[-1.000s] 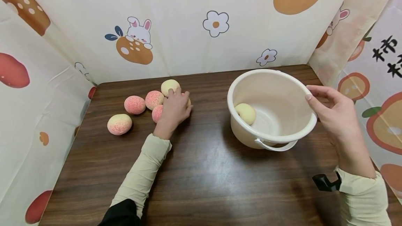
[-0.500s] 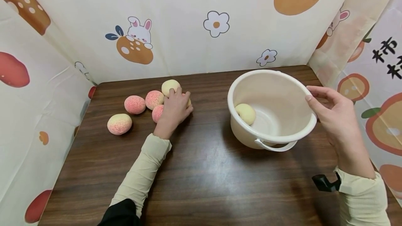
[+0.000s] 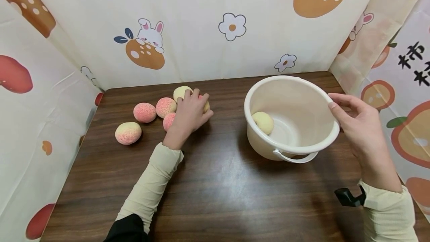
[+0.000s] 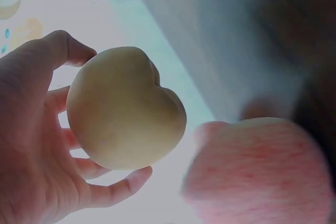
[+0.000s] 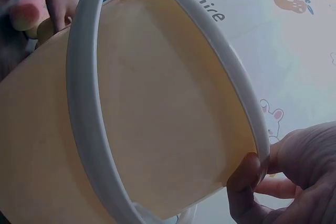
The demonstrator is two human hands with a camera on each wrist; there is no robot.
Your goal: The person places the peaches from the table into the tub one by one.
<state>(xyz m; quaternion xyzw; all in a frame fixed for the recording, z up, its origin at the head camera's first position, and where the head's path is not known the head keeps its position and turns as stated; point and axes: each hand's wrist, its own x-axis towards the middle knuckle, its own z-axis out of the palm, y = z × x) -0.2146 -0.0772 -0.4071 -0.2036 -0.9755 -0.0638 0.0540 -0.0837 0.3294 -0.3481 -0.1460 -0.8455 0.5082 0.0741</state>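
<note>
My left hand curls round a yellow and pink peach at the right end of a peach group, largely covered by the fingers. In the left wrist view its pale yellow side shows between thumb and fingers of the hand. A pale peach and two pink ones lie close beside that hand. My right hand pinches the right rim of a cream bucket, thumb on one side and fingers on the other, also in the right wrist view. Inside the bucket lies a yellow peach.
Farther left on the brown table lie a pink peach and a yellow-pink one. The bucket's handle hangs at its front. A printed curtain stands behind the table and along both sides.
My left hand has shifted slightly to the right with the peach in its fingers. My right hand keeps its grip on the bucket rim, and the bucket has stayed in place.
</note>
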